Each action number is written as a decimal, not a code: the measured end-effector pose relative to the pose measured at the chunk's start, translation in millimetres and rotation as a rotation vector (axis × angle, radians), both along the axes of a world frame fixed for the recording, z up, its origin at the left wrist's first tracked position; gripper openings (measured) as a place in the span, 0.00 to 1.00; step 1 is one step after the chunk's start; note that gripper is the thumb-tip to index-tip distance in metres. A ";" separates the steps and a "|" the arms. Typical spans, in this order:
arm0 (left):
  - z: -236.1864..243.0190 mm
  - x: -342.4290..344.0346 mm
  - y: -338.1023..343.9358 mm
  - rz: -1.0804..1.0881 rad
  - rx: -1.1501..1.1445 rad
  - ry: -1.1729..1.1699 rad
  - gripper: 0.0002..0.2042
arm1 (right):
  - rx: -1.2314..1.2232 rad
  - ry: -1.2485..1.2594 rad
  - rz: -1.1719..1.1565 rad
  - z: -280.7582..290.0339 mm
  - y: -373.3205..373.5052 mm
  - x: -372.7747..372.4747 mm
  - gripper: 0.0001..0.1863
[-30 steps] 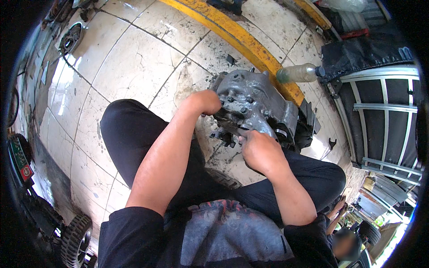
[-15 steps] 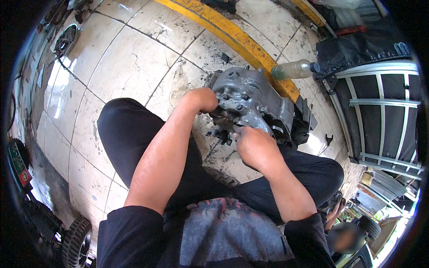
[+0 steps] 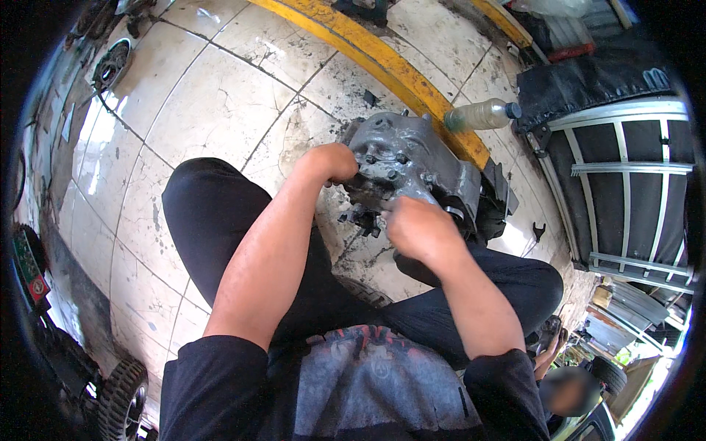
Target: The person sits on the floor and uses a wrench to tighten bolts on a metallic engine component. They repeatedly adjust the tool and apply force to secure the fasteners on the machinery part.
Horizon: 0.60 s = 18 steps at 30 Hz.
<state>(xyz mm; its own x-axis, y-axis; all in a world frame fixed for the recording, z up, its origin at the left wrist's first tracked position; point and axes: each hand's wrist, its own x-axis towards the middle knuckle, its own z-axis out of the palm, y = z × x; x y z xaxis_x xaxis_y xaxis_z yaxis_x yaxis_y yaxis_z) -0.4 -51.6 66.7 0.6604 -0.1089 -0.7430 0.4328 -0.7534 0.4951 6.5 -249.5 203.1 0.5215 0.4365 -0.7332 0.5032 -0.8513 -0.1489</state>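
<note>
A grey metal engine or gearbox casing (image 3: 412, 151), with bolts on its upper face, sits on the floor between my legs. Curled against the casing's left side is my left hand (image 3: 332, 163); its fingertips are hidden behind the hand, so what they grip does not show. My right hand (image 3: 421, 226) is closed at the near edge of the casing, slightly blurred, its thumb toward the middle. Whatever lies inside those fingers is too small or covered to name. Between the hands, a dark greasy part (image 3: 362, 219) lies low against the casing's near side.
Behind the casing a yellow metal rail (image 3: 368, 50) curves across the tiled floor (image 3: 220, 92). A clear plastic bottle (image 3: 482, 115) lies beside it. A small dark fork-shaped part (image 3: 539, 231) rests at the right. Left is a knobbly tyre (image 3: 123, 400); another person (image 3: 570, 389) sits lower right.
My right hand has shifted slightly up and to the left over the casing's near edge, with some blur. The left hand and the casing stay nearly where they were.
</note>
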 end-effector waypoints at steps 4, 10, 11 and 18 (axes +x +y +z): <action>-7.1 -0.1 2.0 -0.046 0.014 0.001 0.13 | 0.014 -0.014 -0.027 12.4 4.5 -1.1 0.18; 15.3 -1.6 1.2 -0.021 -0.013 -0.008 0.13 | -0.101 -0.041 0.023 24.1 25.1 15.2 0.16; 11.5 -3.4 2.6 -0.050 -0.001 0.002 0.13 | -0.099 -0.040 0.057 24.5 27.2 14.9 0.16; 4.6 2.7 3.3 -0.045 -0.021 0.040 0.14 | -0.215 -0.096 0.144 30.4 32.7 38.0 0.17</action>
